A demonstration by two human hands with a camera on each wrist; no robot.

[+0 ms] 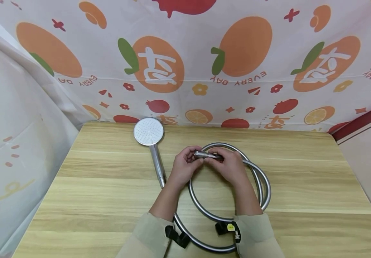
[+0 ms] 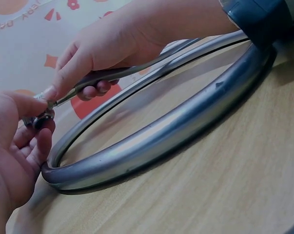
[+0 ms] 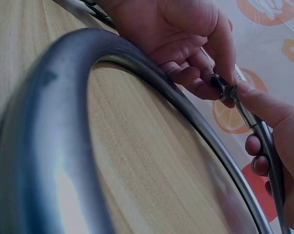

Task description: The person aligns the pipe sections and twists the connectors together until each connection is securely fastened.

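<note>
A coiled grey metallic shower hose (image 1: pixel 205 211) lies on the wooden table, and one end is raised between both hands. My left hand (image 1: pixel 184 165) pinches the metal fitting (image 1: pixel 201 154) at that end with thumb and fingers. Just behind the fitting, my right hand (image 1: pixel 230 165) grips the hose, fingers curled round it, as the right wrist view also shows. Both thumbs are close together at the connector. To the left of my left hand lies a shower head (image 1: pixel 148 132) with a round white face and a grey handle (image 1: pixel 156 161); its lower end is by my left forearm.
The wooden table (image 1: pixel 314 179) carries the hose loops under and around both forearms. A fruit-printed cloth (image 1: pixel 198 53) hangs along the back edge, and a white cloth (image 1: pixel 21 125) hangs at the left. Black straps (image 1: pixel 176 236) with cameras sit on both wrists.
</note>
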